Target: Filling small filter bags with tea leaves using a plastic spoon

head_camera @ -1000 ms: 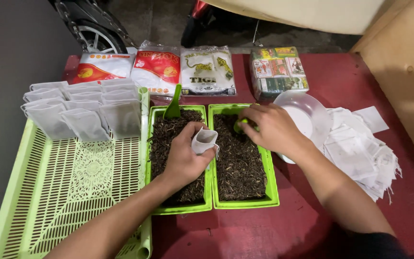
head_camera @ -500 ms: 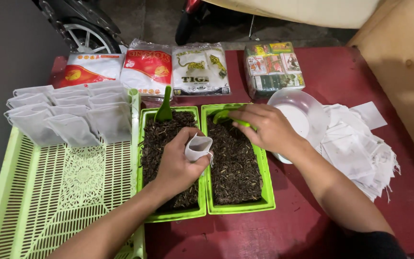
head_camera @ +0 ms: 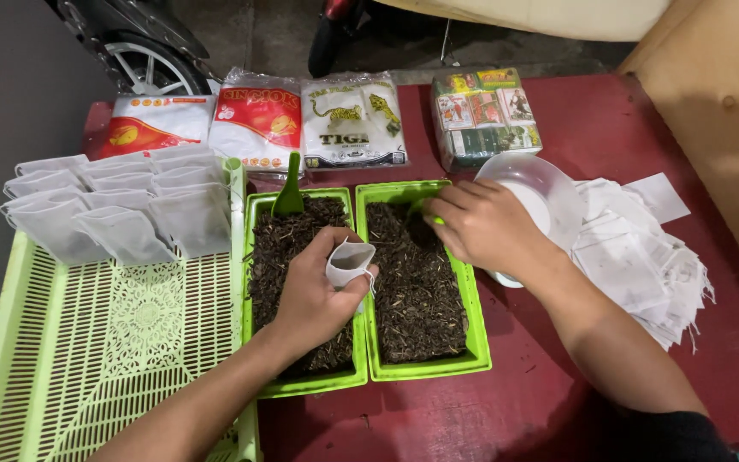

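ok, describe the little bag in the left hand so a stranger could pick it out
Start at the two green trays of dark loose leaf on the red table. Over the left tray, the left hand holds a small white filter bag with its mouth open. Unlike the filled bags standing in the pale green basket, it is in the hand.

Both forearms bare, no rings/watch afaict. Left hand (head_camera: 314, 295) and right hand (head_camera: 482, 224) ungloved; dark sleeve (head_camera: 669, 436) on right upper arm.
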